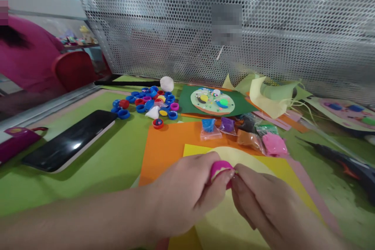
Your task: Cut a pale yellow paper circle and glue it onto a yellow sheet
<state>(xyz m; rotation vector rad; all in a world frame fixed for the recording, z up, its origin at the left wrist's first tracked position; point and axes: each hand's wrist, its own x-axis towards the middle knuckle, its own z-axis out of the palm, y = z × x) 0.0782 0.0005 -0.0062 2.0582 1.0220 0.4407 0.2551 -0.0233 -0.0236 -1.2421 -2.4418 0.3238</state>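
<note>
Down near the bottom edge, the left hand [187, 195] and right hand [263, 199] are both pinching a small pink plastic bottle cap [220, 168] over the pale yellow paper circle [231, 218], fingers hiding most of it.

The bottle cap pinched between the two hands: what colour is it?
Pink, or magenta. The bottle cap shows best in the head view, pinched between left hand and right hand.
</note>
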